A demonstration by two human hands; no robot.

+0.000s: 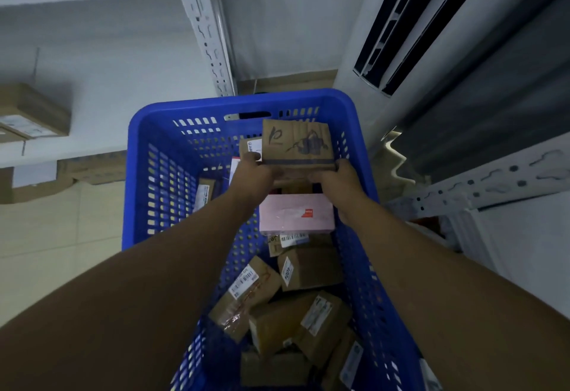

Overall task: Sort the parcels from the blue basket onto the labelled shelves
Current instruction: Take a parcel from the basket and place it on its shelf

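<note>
Forearms in; both hands grip printed box w/ curled fingers.

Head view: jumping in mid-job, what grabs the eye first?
The perforated blue plastic basket fills the centre, scattered with brown cardboard parcels. Over its far end the left hand and right hand grip a printed brown cardboard box; just nearer lies a pale pink box.
</note>
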